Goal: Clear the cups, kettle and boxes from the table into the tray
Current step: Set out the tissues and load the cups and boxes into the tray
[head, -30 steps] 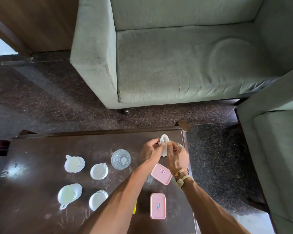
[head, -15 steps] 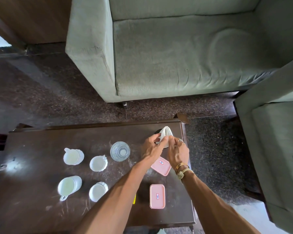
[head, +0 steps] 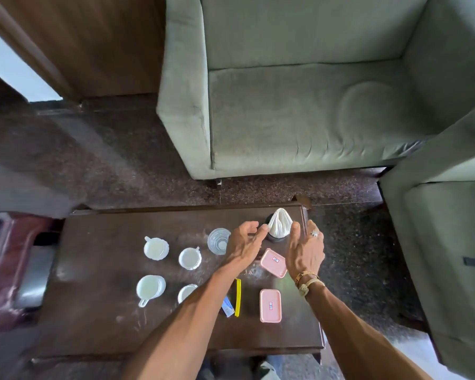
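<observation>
White cloth, a folded napkin (head: pixel 279 224), is flanked by the left hand (head: pixel 244 244) and right hand (head: pixel 305 249), both held loose and spread, with nothing gripped. Two pink boxes (head: pixel 273 262) are set just nearer than the napkin, and four white cups (head: pixel 156 247) and a glass (head: pixel 218 241) to its left, all on the table (head: pixel 102 272).

Home living room, grey-green sofa (head: pixel 299 111), matching armchair (head: pixel 447 229), dark wooden coffee table (head: pixel 99 283), speckled stone floor (head: pixel 107 160)

Four white cups (head: pixel 156 247) (head: pixel 189 258) (head: pixel 150 288) (head: pixel 187 292) at nine o'clock on the table (head: pixel 93 311), one clear glass (head: pixel 218 241) at twelve, two pink boxes (head: pixel 273 262) (head: pixel 270 305) at three, one folded napkin (head: pixel 279 224) at one.
</observation>
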Available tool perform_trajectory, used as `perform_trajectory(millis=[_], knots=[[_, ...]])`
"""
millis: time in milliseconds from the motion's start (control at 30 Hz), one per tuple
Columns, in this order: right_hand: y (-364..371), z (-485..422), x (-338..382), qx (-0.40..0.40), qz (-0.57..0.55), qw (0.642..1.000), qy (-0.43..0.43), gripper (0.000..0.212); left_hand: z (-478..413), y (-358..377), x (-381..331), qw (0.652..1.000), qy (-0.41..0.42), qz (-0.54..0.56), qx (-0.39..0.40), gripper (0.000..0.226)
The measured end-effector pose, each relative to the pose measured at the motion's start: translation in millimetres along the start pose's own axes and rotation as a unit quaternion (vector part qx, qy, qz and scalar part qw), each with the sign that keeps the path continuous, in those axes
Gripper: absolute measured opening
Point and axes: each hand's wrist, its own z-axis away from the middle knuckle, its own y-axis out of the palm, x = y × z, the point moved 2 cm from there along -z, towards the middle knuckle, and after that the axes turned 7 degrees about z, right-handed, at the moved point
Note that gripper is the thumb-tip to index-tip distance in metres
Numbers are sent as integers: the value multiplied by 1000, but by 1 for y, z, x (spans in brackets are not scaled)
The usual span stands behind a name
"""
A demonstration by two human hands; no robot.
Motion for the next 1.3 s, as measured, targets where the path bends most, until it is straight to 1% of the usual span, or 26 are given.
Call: perform_trajectory(millis=[167,267,400,467,633,767,867,933,1067,1200,1300], knots=[[-24,35,18,-15,-5,1000,0,60,34,-40,-10,1000,22,-11,-15,43],[-39,55,31,-36,-14,999,-2,60,51,-64,-16,999,41,2,-23,47],[-58,84,51,-69,-30,997,0,59,74,-99,-23,996,74,34,-32,31],[-67,98,61,-88,-30,996,-4,60,85,-118,-28,994,89,44,-44,29],[-91,135,87,-112,-23,993,-33,66,118,-165,-41,989,133,31,-64,30],[-102,159,104,-112,-3,990,-87,69,140,-195,-43,984,155,18,-86,30],[-98,177,112,-97,17,987,-128,72,153,-210,-31,983,148,28,-108,30],[-91,188,115,-73,17,985,-153,72,164,-218,-17,981,143,22,-129,30],[-72,216,111,-20,20,980,-195,68,192,-234,19,979,116,-24,-164,32],[-56,245,100,20,44,974,-219,65,218,-239,51,979,93,10,-182,26],[-45,263,97,54,45,968,-242,66,242,-246,74,974,87,-32,-206,25]])
